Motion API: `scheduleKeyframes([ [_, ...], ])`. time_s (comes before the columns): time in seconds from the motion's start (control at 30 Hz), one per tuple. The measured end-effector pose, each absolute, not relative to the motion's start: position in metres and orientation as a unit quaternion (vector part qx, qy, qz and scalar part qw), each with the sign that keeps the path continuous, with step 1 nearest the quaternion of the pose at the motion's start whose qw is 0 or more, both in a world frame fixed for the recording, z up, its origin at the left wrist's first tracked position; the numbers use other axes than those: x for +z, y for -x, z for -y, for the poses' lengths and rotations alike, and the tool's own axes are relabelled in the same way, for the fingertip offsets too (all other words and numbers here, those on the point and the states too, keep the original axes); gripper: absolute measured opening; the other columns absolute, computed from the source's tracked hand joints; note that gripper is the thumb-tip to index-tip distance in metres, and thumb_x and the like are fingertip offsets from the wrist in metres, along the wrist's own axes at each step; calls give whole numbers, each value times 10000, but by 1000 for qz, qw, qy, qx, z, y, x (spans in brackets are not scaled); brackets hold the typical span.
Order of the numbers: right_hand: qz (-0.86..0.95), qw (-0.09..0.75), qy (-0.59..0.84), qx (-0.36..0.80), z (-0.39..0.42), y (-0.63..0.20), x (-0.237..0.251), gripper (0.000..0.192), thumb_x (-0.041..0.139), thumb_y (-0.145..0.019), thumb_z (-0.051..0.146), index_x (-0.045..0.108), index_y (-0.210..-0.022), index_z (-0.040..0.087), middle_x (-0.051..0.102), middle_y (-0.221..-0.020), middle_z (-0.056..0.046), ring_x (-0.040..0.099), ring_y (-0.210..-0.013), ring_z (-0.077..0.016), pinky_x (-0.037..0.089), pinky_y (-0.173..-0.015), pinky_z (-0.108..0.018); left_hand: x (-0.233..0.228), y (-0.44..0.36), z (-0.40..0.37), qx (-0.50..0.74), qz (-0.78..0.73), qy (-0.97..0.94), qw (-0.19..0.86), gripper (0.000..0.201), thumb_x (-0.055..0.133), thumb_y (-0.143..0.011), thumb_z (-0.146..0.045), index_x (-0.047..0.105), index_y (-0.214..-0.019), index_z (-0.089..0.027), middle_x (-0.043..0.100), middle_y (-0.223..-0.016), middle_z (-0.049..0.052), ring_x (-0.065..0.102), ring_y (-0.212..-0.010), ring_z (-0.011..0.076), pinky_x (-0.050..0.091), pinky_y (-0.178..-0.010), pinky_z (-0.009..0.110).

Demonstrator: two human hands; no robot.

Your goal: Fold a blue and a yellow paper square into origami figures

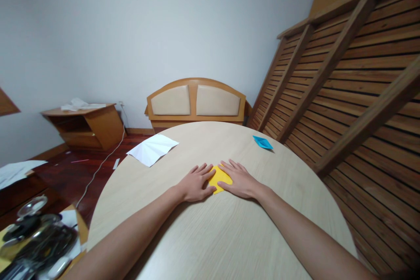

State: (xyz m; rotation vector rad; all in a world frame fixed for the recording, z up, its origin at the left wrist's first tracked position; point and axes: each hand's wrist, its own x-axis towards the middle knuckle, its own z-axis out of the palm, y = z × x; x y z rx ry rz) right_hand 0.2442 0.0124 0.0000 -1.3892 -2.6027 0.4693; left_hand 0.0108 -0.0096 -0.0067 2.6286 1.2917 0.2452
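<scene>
A yellow sheet of folded paper (220, 178) lies flat on the round wooden table (203, 236), in front of me. My left hand (197, 183) rests on its left edge, fingers stretched out and spread. From the other side my right hand (239, 179) lies flat over the paper's right part, fingers apart, with the thumb on the yellow surface. Both hands cover the side edges, so its full outline is hidden. Farther off to the right sits a blue folded paper piece (263, 142). A creased white sheet of paper (152, 149) lies at the table's left rim.
Wooden slatted panels (344, 78) lean along the right side. A headboard (197, 100) stands behind the table, and a low cabinet (85, 124) is at the back left. A box of odds and ends (42, 240) is at lower left; a white cable (101, 164) crosses the floor.
</scene>
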Motion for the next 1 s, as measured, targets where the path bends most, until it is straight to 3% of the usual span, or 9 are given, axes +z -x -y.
scheduleKeyframes([
  [0.23,879,93,452,123,-8,-232,-1,735,509,-882,558,366,-1522,227,233,-1627,-99,97,-1512,-307,49,-1207,-513,-11,-10,8,89,-431,-891,111,778,408,-941,-619,213,-1564,-196,202,-1620,107,154,-1503,305,157,-1210,527],
  [0.63,836,69,527,139,-21,-253,-5,883,473,-813,787,331,-1536,301,122,-1650,-109,53,-1507,-375,78,-1174,-601,-7,-12,9,65,-441,-889,104,796,396,-932,-630,244,-1554,-159,191,-1623,101,141,-1507,297,149,-1216,509],
  [1.0,849,85,501,143,-25,-268,-6,849,470,-831,778,365,-1522,296,124,-1649,-106,84,-1505,-373,114,-1187,-572,-6,-10,10,66,-448,-886,101,780,383,-936,-654,234,-1560,-211,195,-1624,76,137,-1506,312,143,-1210,530],
])
